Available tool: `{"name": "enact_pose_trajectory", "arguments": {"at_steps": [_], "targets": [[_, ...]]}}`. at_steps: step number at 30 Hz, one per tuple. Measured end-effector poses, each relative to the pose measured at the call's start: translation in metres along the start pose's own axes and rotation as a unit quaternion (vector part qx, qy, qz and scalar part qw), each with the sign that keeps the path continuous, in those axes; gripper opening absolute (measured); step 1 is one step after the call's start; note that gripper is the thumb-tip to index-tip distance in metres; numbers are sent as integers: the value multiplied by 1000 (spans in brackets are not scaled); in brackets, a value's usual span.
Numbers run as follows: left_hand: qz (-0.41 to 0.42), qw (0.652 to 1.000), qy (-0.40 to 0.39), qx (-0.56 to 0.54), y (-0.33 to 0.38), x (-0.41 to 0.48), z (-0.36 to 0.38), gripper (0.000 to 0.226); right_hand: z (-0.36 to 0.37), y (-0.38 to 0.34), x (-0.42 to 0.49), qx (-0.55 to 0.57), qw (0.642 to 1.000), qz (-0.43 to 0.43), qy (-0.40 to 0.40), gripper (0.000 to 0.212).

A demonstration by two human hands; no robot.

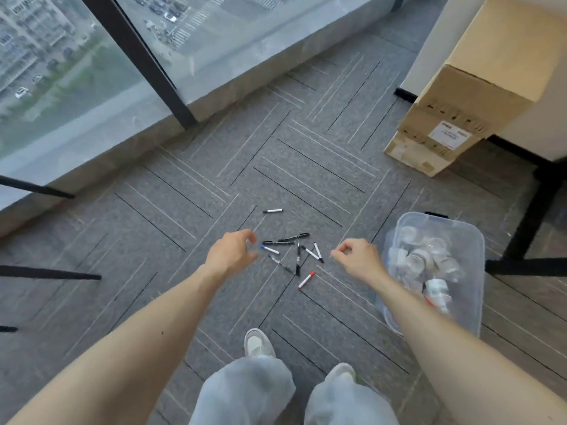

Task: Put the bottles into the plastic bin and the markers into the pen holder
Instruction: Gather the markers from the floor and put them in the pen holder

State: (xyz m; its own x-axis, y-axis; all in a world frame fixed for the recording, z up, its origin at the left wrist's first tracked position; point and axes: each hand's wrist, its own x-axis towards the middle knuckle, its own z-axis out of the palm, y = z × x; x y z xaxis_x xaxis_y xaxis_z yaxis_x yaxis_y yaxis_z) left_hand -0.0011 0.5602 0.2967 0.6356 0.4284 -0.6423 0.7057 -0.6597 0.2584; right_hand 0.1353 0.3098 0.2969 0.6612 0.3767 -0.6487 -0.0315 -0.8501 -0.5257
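Now both hands empty: L hand [231, 253] & R hand [359, 256] hover w/ fingers loosely curled over markers [297, 260] scattered mid carpet floor [184, 210]. Toward floor's right edge, bottles [426, 259] lie piled in clear plastic bin [472, 240].

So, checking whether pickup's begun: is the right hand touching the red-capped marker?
Apart. The head view shows bare carpet between the right hand and the red-capped marker.
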Motion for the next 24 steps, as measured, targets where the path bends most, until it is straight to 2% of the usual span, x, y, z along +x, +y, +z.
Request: {"name": "enact_pose_trajectory", "arguments": {"at_steps": [13, 20, 24], "targets": [[77, 991, 30, 106, -81, 268, 224, 20, 165, 144, 258, -77, 997, 8, 0, 18], [129, 975, 56, 174, -106, 333, 290, 24, 228, 183, 329, -94, 995, 5, 16, 31], [149, 965, 67, 205, -113, 352, 315, 24, 250, 202, 350, -133, 991, 19, 10, 30]]}}
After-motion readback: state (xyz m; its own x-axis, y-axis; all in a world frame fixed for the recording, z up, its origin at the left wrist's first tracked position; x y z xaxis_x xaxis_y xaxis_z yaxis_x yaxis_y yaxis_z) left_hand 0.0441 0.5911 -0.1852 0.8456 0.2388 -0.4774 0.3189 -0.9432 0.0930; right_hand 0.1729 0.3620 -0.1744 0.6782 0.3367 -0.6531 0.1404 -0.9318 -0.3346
